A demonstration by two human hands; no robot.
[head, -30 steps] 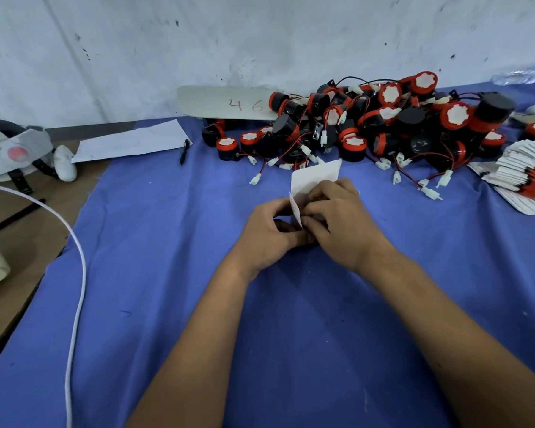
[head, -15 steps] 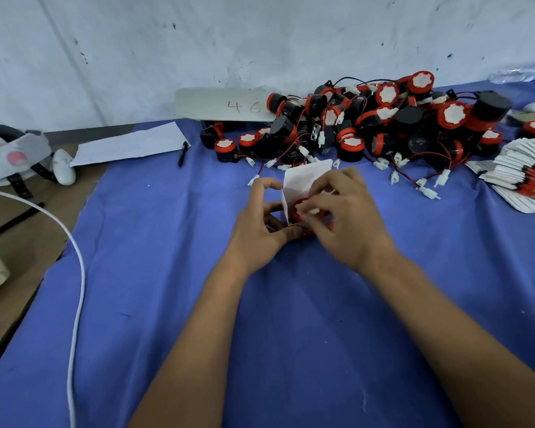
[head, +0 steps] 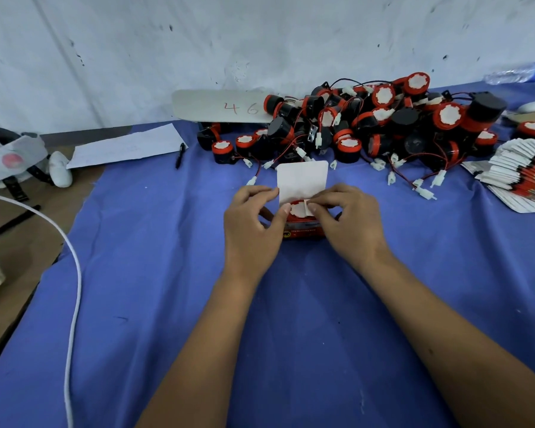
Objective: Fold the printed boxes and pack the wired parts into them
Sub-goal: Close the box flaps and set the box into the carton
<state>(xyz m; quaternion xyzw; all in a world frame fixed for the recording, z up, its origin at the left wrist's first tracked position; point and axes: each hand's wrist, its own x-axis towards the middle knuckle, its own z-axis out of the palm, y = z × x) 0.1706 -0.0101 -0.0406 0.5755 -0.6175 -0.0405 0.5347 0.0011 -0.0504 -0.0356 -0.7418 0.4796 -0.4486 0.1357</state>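
Far side: whitewashed wall point(head: 260, 41), scuffed, dark specks and chips across it. Worktop point(head: 16, 251) is brown board, bare along the left edge; blue cloth point(head: 291, 335) covers the rest, wrinkled, a few small marks on it. White cable point(head: 74, 273) curves from the left edge down along the cloth's left side toward the near edge. Far left: white paper sheet point(head: 127, 145) lying partly on the cloth, black pen point(head: 179, 154) just beside its right end. Pale board point(head: 217, 106) with red "46" leans at the wall base. Light is flat and dim, soft shadows.
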